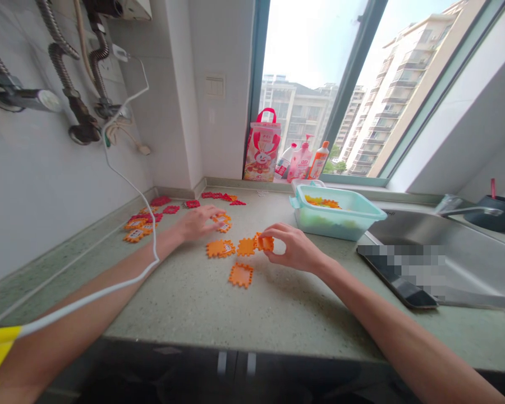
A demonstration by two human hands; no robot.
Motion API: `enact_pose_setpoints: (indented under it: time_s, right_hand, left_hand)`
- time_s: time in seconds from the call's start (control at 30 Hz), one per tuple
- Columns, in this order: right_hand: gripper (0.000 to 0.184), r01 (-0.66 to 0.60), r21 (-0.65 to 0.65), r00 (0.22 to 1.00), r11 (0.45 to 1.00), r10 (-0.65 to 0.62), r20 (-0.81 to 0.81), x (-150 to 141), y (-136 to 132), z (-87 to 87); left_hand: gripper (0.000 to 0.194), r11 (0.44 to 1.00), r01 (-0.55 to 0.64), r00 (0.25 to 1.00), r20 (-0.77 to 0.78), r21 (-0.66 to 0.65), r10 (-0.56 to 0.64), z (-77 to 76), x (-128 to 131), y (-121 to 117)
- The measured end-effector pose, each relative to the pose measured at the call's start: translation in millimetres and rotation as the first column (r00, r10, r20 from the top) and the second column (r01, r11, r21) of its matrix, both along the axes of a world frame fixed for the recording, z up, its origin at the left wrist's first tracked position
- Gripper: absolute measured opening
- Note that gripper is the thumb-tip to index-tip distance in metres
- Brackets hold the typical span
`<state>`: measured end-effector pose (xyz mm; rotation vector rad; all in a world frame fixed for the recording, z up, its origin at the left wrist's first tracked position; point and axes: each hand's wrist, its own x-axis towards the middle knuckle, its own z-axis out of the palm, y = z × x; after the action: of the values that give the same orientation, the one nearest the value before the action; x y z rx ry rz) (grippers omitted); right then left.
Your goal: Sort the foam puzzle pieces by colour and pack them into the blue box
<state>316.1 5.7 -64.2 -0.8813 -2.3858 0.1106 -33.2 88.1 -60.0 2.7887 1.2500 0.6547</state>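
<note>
My right hand point(292, 247) pinches an orange toothed square tile point(264, 242) just above the speckled green counter point(202, 303). Beside it lie an orange tile point(246, 247) and a pair of joined orange tiles point(220, 248); another orange tile point(241, 275) lies nearer to me. My left hand point(197, 221) reaches forward with fingers stretched flat over small orange tiles point(224, 223) farther back.
Red tiles point(162, 201) and labelled orange tiles point(137, 227) lie along the left wall. A mint plastic tub point(336, 216) holds more pieces. A phone point(398, 275) lies by the steel sink point(446, 247). Bottles point(305, 160) and a bag point(261, 147) stand on the sill. A white cable point(151, 224) crosses my left arm.
</note>
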Motion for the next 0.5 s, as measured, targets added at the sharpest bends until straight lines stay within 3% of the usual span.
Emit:
enact_pose_setpoints:
  time_s: [0.1,0.33,0.5]
  right_hand:
    - [0.03,-0.002,-0.015,1.0,1.0,0.002,-0.008,0,-1,0.7]
    - [0.028,-0.012,-0.008,0.999,1.0,0.011,-0.042,-1,-2,3.0]
    - [0.029,-0.007,0.043,0.995,0.999,0.011,-0.094,-1,-2,5.7]
  left_hand:
    - [0.049,0.991,0.083,0.995,-0.046,-0.107,-0.089,-10.3,2,5]
    - [0.048,0.983,0.058,0.998,-0.013,-0.172,-0.061,-14.1,1,6]
    - [0.049,0.991,0.045,0.999,-0.019,-0.125,-0.047,-17.1,-3,14]
